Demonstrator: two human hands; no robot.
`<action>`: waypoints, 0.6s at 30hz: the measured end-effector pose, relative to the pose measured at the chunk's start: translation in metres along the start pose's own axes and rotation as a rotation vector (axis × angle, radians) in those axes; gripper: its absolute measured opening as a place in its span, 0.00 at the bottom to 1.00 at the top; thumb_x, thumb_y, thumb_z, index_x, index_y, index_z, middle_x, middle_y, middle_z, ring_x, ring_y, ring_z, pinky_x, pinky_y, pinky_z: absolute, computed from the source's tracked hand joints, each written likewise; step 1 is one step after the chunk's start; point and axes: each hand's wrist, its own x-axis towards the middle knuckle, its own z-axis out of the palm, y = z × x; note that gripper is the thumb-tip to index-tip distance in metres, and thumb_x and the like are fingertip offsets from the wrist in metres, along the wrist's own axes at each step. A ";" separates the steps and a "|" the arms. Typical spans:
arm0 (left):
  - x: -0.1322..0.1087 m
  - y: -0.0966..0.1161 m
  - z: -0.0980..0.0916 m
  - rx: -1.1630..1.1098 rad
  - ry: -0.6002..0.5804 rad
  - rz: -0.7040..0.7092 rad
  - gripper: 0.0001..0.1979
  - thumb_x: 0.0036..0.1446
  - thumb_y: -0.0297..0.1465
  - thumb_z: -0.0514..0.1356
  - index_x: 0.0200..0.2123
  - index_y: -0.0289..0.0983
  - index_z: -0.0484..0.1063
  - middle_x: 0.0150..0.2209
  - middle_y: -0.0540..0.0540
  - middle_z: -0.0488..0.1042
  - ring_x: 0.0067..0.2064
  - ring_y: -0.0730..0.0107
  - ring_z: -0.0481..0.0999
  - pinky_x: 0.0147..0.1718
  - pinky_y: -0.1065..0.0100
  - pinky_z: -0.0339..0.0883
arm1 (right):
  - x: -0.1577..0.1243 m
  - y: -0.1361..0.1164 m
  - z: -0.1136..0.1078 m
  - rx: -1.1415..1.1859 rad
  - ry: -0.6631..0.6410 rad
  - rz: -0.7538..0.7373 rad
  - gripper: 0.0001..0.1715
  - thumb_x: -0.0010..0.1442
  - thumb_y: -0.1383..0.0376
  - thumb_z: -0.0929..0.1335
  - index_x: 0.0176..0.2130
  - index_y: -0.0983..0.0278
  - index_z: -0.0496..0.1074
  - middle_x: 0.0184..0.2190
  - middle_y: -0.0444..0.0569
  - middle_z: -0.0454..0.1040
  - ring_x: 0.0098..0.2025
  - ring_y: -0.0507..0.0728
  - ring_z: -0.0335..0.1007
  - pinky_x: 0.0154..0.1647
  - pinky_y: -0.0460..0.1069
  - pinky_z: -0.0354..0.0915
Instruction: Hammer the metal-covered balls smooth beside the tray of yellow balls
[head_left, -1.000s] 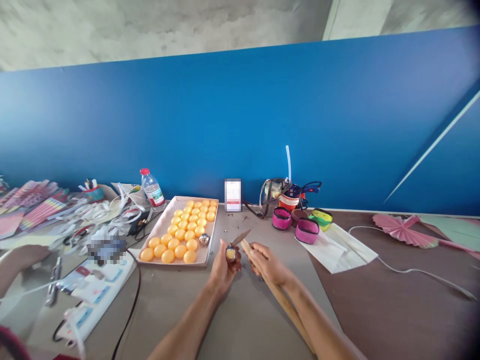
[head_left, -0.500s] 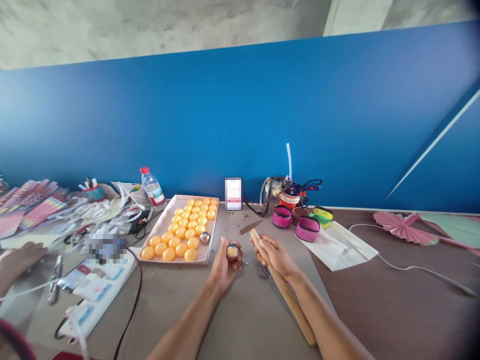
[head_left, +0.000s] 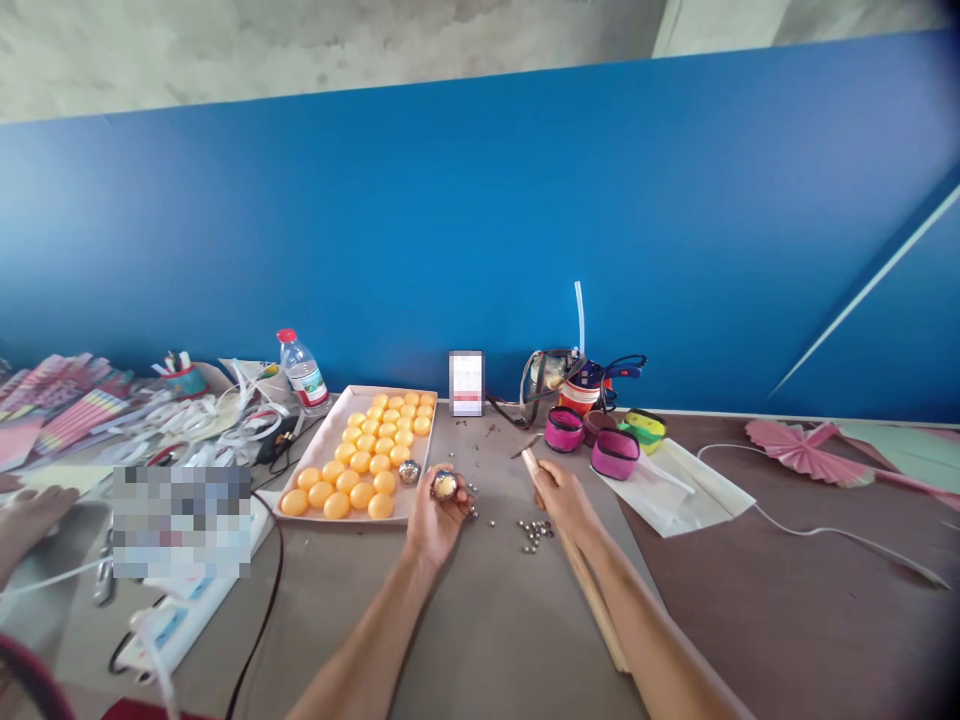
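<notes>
My left hand (head_left: 436, 520) is closed around a ball (head_left: 444, 486) whose shell is silvery and shiny, with a pale yellow patch facing up. It is just right of a shallow pale box (head_left: 341, 515) holding rows of orange balls (head_left: 347, 481) and one silvery ball (head_left: 409, 471). My right hand (head_left: 566, 500) grips a long wooden-handled, hammer-like tool (head_left: 592, 590) near its upper end. The tool's thin dark metal head (head_left: 526, 448) shows above the fingers, apart from the ball. Small silvery pieces (head_left: 534, 535) lie scattered on the mat between my hands.
A phone-like screen (head_left: 466, 385) stands against the blue partition (head_left: 480, 230). Pink and black bands (head_left: 615, 455) and white paper (head_left: 675, 490) lie at right. At left are a bottle (head_left: 304, 375), a power strip (head_left: 169, 635), cables and another person's hand (head_left: 37, 520).
My left hand has moved up and left with the ball, toward the box. My right hand has shifted right with the tool, and more of the small silvery pieces are visible.
</notes>
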 end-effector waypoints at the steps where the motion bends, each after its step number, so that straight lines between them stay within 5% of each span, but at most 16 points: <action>1: 0.001 0.001 -0.001 -0.007 0.018 0.004 0.07 0.52 0.35 0.57 0.32 0.37 0.67 0.25 0.49 0.70 0.23 0.75 0.68 0.27 0.70 0.63 | 0.001 0.001 -0.001 -0.040 0.007 0.008 0.13 0.56 0.59 0.57 0.26 0.61 0.62 0.13 0.40 0.61 0.19 0.51 0.60 0.23 0.45 0.53; 18: -0.003 -0.003 0.001 0.025 -0.054 -0.063 0.16 0.54 0.43 0.55 0.29 0.34 0.67 0.21 0.50 0.66 0.17 0.81 0.56 0.20 0.74 0.55 | 0.006 0.023 -0.005 -0.352 -0.019 -0.062 0.15 0.56 0.64 0.59 0.34 0.61 0.73 0.30 0.48 0.75 0.33 0.55 0.69 0.32 0.45 0.56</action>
